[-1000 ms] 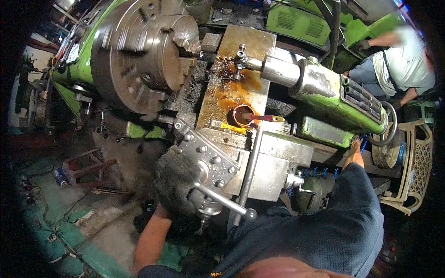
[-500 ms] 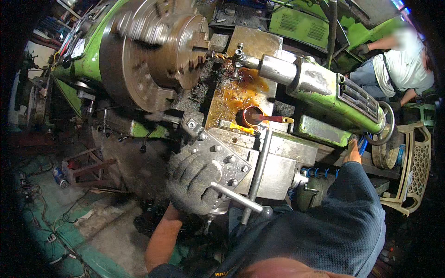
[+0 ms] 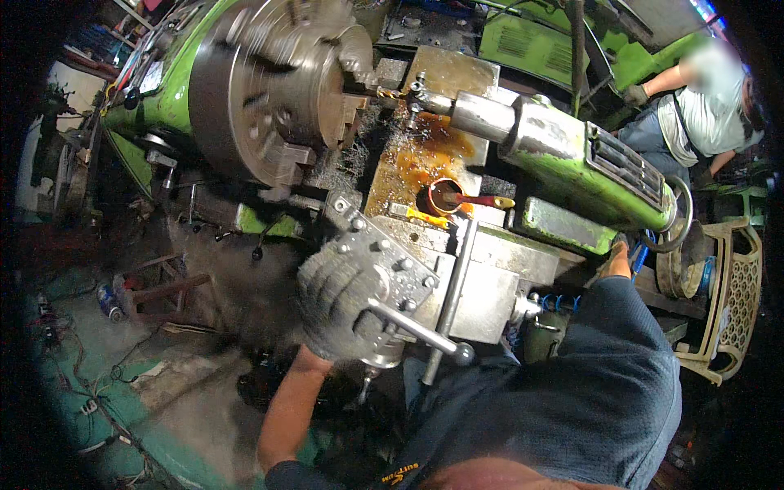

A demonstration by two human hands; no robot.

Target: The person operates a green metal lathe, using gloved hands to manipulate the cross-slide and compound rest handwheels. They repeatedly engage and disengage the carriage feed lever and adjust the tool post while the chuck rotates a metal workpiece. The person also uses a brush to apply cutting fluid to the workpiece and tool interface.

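Dark-blue shirt (image 3: 539,400) nearest, small yellow lettering (image 3: 402,473). Gloved left hand (image 3: 336,298) lies over tool post (image 3: 380,255), same as half a second ago, so setup reads unchanged. Right hand (image 3: 618,260) at green tailstock (image 3: 551,149) (can't tell whether either grip is clamped). Beyond, drill bit (image 3: 391,94) points toward blurred chuck (image 3: 306,106).

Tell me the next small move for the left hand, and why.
Probably ease the left hand back from the tool post: it is gloved and rests there, while the chuck beyond is motion-blurred, apparently spinning, so it might snag if it strayed closer.
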